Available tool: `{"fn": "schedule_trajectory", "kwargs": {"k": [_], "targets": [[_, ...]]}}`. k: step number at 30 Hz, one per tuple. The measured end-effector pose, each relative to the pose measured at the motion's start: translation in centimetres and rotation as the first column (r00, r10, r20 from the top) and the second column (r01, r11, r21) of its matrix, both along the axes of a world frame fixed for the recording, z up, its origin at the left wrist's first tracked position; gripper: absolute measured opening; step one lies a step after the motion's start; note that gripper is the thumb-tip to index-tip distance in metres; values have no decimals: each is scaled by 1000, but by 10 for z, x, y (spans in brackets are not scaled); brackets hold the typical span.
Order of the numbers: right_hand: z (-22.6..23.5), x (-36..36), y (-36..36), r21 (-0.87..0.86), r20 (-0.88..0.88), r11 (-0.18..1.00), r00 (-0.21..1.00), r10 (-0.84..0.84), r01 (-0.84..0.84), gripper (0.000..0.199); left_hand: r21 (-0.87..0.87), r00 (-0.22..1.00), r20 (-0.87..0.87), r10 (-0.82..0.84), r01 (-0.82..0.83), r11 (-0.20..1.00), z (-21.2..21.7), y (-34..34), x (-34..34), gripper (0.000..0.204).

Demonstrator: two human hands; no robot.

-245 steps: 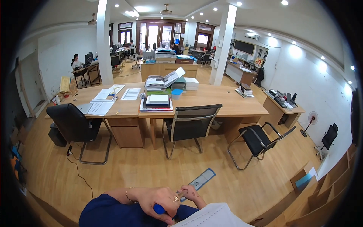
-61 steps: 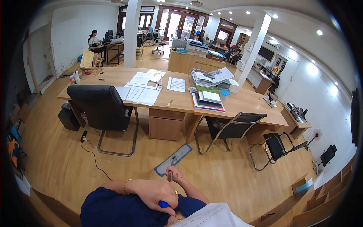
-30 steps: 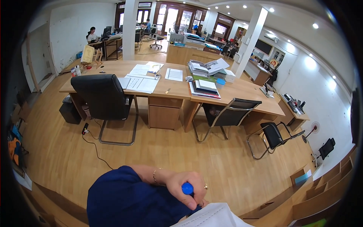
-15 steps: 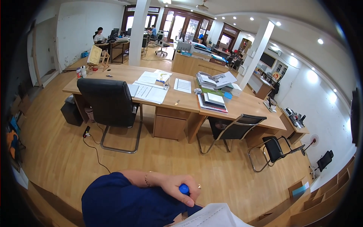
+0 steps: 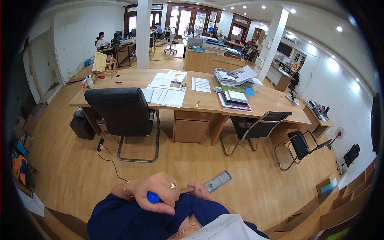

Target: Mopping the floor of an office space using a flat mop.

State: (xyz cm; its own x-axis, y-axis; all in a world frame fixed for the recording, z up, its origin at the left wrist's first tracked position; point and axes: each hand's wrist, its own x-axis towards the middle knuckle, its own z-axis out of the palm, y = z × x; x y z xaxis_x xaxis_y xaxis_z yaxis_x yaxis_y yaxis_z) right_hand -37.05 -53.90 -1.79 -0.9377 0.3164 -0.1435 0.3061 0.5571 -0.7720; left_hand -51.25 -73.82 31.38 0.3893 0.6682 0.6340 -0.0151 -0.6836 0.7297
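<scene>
My left hand [image 5: 156, 194] is wrapped round the top of a long-handled flat mop, whose blue end cap [image 5: 153, 197] pokes out by the thumb. Farther down the tan pole, my right hand [image 5: 199, 190] is closed around it. Beyond the right hand the flat grey mop head [image 5: 218, 181] with blue edges shows against the wooden floor. Most of the pole is hidden behind my hands.
Ahead stands a long wooden desk [image 5: 158, 107] with papers and stacked folders. A black padded chair [image 5: 120, 112] and two other black chairs stand along its near side. A black cord [image 5: 114, 164] lies on the floor at left. Wooden shelving [image 5: 352, 200] rises at lower right.
My left hand has moved left with the mop's end cap. My right hand and the mop head have come into view. The whole view has shifted slightly.
</scene>
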Motion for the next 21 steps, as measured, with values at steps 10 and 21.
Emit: {"fn": "schedule_trajectory", "kwargs": {"k": [10,21], "targets": [[-12,-101,-7,60,-280,970,929,244,-236,28,77,928,-350,126,-105,991,-18,-7,7,13],[-12,-53,-1,-51,-231,979,956,181,-198,31,92,955,-298,-10,39,995,-9,4,22,11]]}}
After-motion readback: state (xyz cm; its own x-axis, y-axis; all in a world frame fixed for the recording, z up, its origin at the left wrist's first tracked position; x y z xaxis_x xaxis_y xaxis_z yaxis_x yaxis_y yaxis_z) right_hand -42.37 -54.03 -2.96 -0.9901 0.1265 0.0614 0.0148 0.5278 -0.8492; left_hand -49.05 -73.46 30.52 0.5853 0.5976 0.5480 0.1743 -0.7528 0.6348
